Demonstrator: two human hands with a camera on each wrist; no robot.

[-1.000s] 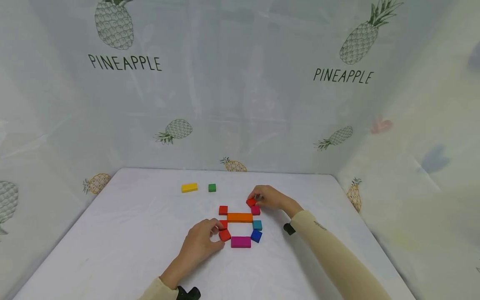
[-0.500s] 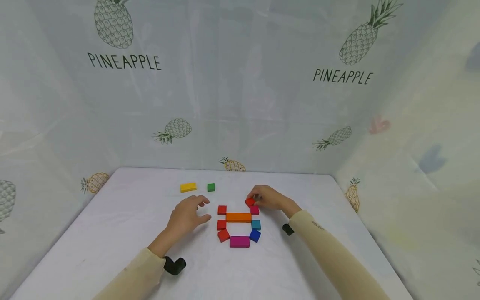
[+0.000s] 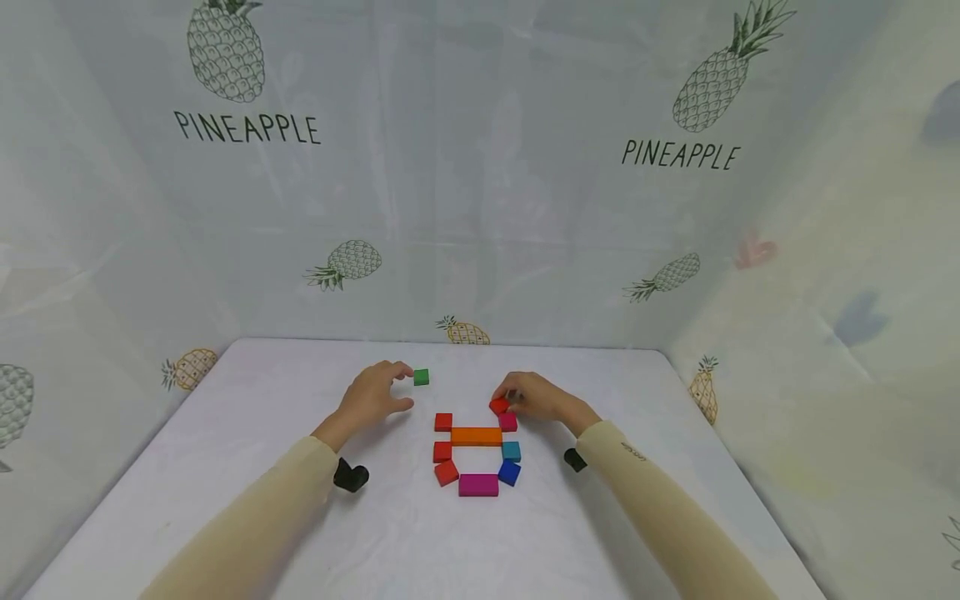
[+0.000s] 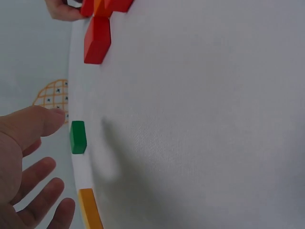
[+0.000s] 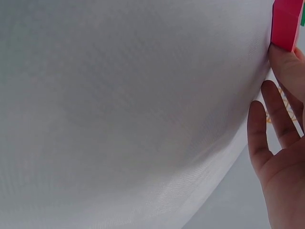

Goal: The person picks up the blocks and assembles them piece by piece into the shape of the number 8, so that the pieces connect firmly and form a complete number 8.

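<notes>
My left hand (image 3: 369,396) hovers over the table's far left part, thumb and fingers apart with nothing between them. Just beyond its fingertips is a green block (image 3: 422,377). A yellow block (image 4: 90,208), covered by that hand in the head view, lies below the hand in the left wrist view. My right hand (image 3: 537,396) pinches a tilted red block (image 3: 499,406) at the far right corner of a block figure. That block touches or nearly touches a pink block (image 3: 507,422). In the right wrist view the pink block (image 5: 286,24) shows beside the thumb.
The figure also has an orange bar (image 3: 476,437), a magenta bar (image 3: 478,485), a teal block (image 3: 512,452), a blue block (image 3: 509,473) and red blocks along its left side, one turned askew (image 3: 446,473). A pineapple-print curtain (image 3: 480,167) surrounds the white table (image 3: 247,400).
My left hand has let go of the red blocks at the figure's left side and moved away to the far left, over the yellow block. My right hand stays on its red block.
</notes>
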